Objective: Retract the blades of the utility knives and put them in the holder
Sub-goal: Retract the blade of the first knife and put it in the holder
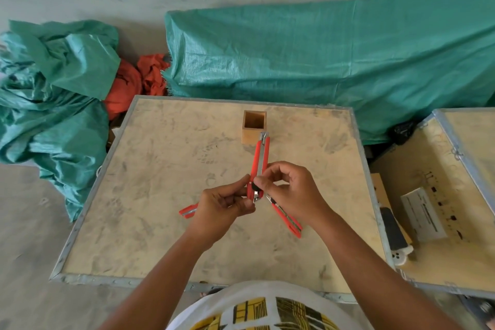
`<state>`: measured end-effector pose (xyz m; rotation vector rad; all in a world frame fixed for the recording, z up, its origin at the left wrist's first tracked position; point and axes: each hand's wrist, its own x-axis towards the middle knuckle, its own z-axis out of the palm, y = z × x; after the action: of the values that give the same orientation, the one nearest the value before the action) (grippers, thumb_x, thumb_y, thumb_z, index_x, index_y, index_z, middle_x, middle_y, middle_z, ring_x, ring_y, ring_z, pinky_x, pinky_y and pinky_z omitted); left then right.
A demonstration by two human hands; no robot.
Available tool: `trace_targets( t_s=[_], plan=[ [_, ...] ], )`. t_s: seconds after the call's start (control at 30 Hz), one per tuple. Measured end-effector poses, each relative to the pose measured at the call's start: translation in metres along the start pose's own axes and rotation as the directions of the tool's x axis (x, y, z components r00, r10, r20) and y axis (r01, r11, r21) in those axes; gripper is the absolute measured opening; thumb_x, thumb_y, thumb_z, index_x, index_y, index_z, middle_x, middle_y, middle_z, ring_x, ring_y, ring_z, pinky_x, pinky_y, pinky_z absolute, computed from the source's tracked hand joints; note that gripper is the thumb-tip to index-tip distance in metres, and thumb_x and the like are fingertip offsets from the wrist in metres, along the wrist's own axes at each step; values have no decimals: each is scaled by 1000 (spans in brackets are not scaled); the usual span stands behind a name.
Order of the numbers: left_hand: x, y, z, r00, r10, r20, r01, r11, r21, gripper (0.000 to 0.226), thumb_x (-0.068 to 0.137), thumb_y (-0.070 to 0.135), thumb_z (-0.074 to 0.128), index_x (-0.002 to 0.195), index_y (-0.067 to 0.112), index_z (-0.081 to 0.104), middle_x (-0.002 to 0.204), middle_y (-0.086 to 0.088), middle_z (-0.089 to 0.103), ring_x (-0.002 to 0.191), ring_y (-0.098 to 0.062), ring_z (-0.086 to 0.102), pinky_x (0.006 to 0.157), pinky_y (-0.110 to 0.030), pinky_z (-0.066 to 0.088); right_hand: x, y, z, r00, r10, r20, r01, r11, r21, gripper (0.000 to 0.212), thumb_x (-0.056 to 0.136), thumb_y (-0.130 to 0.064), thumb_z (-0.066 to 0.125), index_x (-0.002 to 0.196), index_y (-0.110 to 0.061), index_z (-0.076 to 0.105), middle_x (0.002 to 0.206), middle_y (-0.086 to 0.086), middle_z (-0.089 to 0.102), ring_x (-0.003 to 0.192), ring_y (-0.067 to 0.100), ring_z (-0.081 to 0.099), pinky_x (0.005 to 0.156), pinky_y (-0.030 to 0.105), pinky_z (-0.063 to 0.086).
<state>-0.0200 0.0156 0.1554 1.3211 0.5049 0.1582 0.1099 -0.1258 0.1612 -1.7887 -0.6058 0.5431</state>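
While two red utility knives point(286, 218) lie on the plywood table point(160, 182), both hands grip a third knife point(259, 166) above it: left hand point(223, 205) pinching its lower end, right hand point(290, 190) at the black slider. Beyond stands the wooden holder point(254, 127).

One head-worn wide-angle view looks forward and steeply down from close above the tabletop point(160, 222); its edges seem bowed, perhaps lens distortion; no second view.
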Motion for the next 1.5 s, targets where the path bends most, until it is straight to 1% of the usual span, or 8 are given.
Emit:
trace_targets(
  t_s=[0.17, 0.37, 0.6, 0.73, 0.9, 1.1, 1.37, 1.5],
  plan=[
    [33, 4, 3, 1000, -5, -9, 6, 995, 95, 51, 82, -13, 67, 125, 14, 65, 103, -9, 77, 97, -41, 69, 86, -45, 60, 30, 3, -13, 1000, 21, -15, -20, 999, 41, 24, 92, -15, 74, 115, -21, 74, 107, -9, 77, 92, 12, 77, 81, 36, 66],
    [100, 10, 0, 997, 64, -37, -48, 940, 337, 57, 80, -10, 70, 117, 34, 68, 93, 6, 79, 82, -25, 72, 88, -29, 58, 92, 14, -26, 997, 40, -63, -42, 999, -30, 29, 92, -18, 75, 120, -23, 73, 117, -4, 75, 83, 14, 79, 78, 40, 66],
    [200, 15, -8, 998, 64, -4, -55, 877, 478, 52, 83, -2, 71, 121, 33, 66, 98, 9, 77, 77, -4, 71, 79, -8, 47, 184, 44, -32, 982, 40, -185, -54, 996, -70, 28, 90, -9, 76, 115, -21, 76, 110, -2, 75, 99, 19, 75, 81, 48, 65],
    [251, 11, -11, 998, 54, -42, -21, 831, 555, 53, 80, 9, 78, 127, 27, 64, 105, 15, 71, 92, -2, 67, 85, -15, 45, 229, 64, -25, 957, -7, -292, -27, 993, -112, 28, 89, -7, 76, 115, -16, 77, 113, 3, 77, 103, 17, 73, 82, 47, 65],
    [289, -6, -18, 993, 45, -106, 35, 756, 654, 79, 76, 19, 82, 145, 23, 42, 150, 0, 43, 134, -18, 43, 111, -39, 41, 260, 94, -12, 932, -127, -340, 24, 956, -292, 26, 91, -8, 74, 117, -12, 77, 115, 7, 78, 103, 20, 73, 86, 40, 63],
    [299, -21, -17, 998, 12, -60, 30, 767, 641, 52, 84, 9, 73, 130, 26, 56, 125, 10, 62, 110, -7, 56, 86, -9, 46, 264, 116, 3, 931, -210, -298, 63, 897, -437, 26, 90, -2, 72, 115, -9, 77, 110, 9, 79, 101, 23, 73, 93, 32, 58],
    [292, -20, -18, 998, 32, -53, 6, 802, 598, 56, 80, 8, 75, 128, 29, 57, 123, 9, 64, 111, -10, 58, 94, -27, 50, 250, 119, 4, 950, -163, -265, 44, 913, -405, 34, 90, 5, 67, 122, -8, 74, 116, 11, 76, 107, 25, 71, 98, 31, 56],
    [268, -17, -18, 994, 10, -105, 43, 872, 488, 63, 79, 0, 75, 135, 17, 53, 117, 11, 58, 107, -9, 52, 88, -28, 47, 228, 114, 3, 953, -146, -267, 39, 929, -368, 36, 89, 5, 70, 122, -8, 73, 120, 12, 75, 109, 25, 71, 97, 33, 57]
  ],
)
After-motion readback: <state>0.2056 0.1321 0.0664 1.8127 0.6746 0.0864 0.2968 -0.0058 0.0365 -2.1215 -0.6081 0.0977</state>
